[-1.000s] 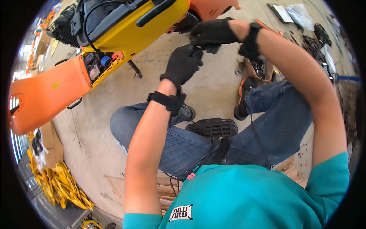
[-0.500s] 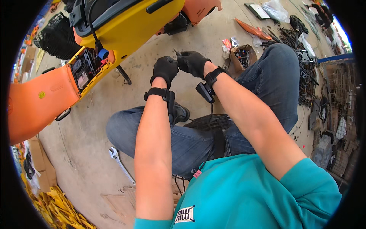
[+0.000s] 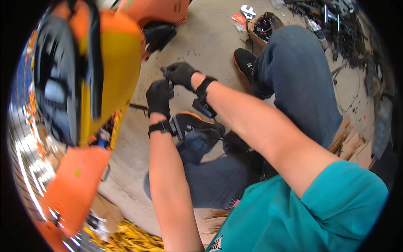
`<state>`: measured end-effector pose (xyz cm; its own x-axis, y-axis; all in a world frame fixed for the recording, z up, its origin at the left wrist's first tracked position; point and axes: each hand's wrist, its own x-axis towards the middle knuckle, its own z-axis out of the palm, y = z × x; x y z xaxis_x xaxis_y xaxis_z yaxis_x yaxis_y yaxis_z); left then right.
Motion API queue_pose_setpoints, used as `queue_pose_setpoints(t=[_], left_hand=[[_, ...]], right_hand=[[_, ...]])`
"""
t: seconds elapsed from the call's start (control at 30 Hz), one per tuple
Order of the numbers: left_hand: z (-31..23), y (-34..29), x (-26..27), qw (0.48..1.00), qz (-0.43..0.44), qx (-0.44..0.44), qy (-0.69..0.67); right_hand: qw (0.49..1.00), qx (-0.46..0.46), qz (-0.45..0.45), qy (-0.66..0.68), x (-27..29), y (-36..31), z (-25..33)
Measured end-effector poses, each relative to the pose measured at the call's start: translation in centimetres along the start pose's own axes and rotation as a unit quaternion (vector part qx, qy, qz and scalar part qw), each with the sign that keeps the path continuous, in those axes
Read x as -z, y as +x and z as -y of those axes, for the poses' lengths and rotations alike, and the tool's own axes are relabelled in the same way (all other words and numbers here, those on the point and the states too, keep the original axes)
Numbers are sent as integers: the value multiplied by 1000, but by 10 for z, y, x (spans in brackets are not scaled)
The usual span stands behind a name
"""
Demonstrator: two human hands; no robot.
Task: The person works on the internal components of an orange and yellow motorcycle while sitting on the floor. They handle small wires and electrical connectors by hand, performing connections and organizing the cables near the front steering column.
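My left hand [image 3: 159, 97], in a black glove, is closed above the floor, its fingertips close to my other hand. Just above and to the right of it, my gloved right hand [image 3: 180, 74] is pinched, with a small dark tip poking out past its fingers. What that tip belongs to is hidden by the gloves, and whether the left fingers hold part of it cannot be made out. Left of both hands stands an orange-and-yellow vehicle body [image 3: 119, 63] with a black seat-like part [image 3: 54, 84]; neither hand touches it.
Beyond my hands sits another orange body part [image 3: 161, 14]. An open cardboard box [image 3: 253, 32] of small dark parts stands past my shoe [image 3: 244, 63]. Dark metal parts [image 3: 336, 35] are heaped at far right; yellow scraps [image 3: 130, 237] lie at lower left.
The view has swung, so the vehicle looks nearer and more upright on the left. My hands appear further left, the right now higher than the left. Both stay closed.
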<state>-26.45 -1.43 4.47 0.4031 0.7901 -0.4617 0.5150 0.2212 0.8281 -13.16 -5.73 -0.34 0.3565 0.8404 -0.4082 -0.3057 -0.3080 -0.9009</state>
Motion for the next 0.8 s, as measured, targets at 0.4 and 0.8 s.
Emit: queue_pose_setpoints(t=[0.4,0.8], left_hand=[[-10,40,14,998,13,56,37],[-1,47,20,997,-19,71,8]], right_hand=[[999,-19,-8,-44,-13,41,-10],[1000,-23,-9,1,-27,46,-16]])
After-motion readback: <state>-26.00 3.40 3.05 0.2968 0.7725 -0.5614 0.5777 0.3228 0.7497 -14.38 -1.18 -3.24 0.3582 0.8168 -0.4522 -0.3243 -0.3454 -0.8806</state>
